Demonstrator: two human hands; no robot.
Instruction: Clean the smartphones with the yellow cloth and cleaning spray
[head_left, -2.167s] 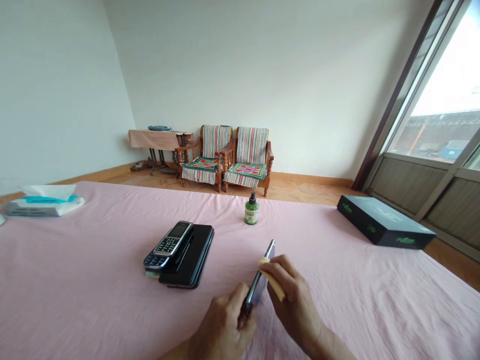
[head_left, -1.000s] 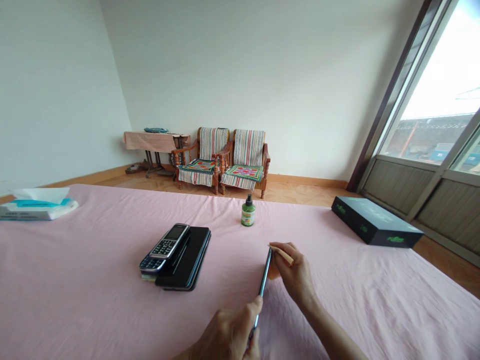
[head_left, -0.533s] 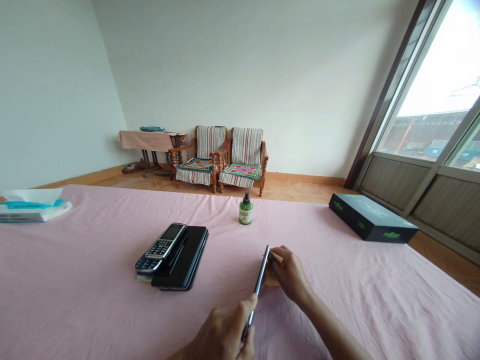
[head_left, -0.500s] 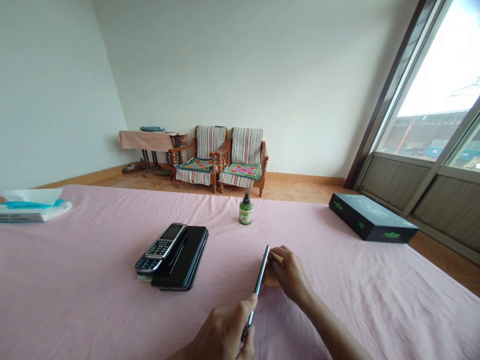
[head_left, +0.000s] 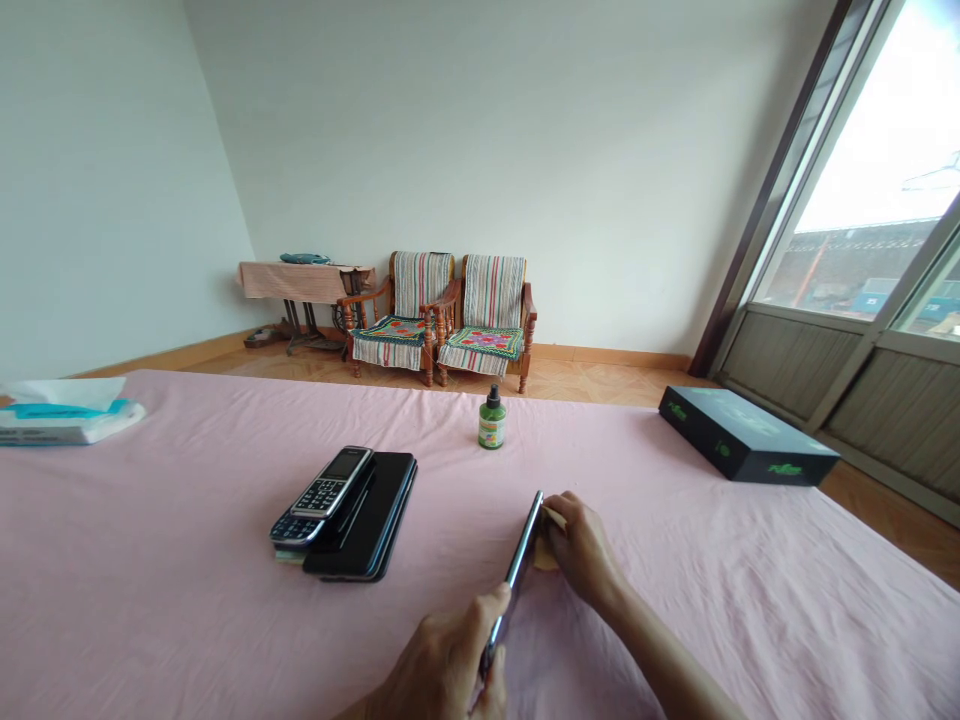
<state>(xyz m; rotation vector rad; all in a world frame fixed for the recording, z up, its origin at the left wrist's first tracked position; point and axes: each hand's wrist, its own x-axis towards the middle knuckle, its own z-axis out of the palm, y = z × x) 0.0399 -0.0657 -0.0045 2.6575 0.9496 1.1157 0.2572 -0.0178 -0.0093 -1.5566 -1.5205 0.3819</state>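
My left hand point(head_left: 454, 655) grips the near end of a thin, dark phone-like device point(head_left: 516, 570), which stands on edge above the pink cloth. Against the device's right side, near its far end, my right hand point(head_left: 583, 545) is closed on a yellowish cloth point(head_left: 546, 553); part of that cloth hangs below the fingers. The device's broad face is turned away from view. To the left, a silver keypad phone point(head_left: 334, 482) lies on another keypad phone point(head_left: 297, 528), both resting partly on flat black devices point(head_left: 375, 515).
A green bottle point(head_left: 492, 420) stands upright beyond my hands. The black box point(head_left: 746, 435) lies at the right on the pink cloth point(head_left: 187, 500), and a tissue pack point(head_left: 67, 420) at the far left. Two chairs point(head_left: 480, 310) stand by the wall.
The far end of the device and my right hand with the yellowish cloth have shifted slightly right. My left hand keeps its grip, moved very slightly left.
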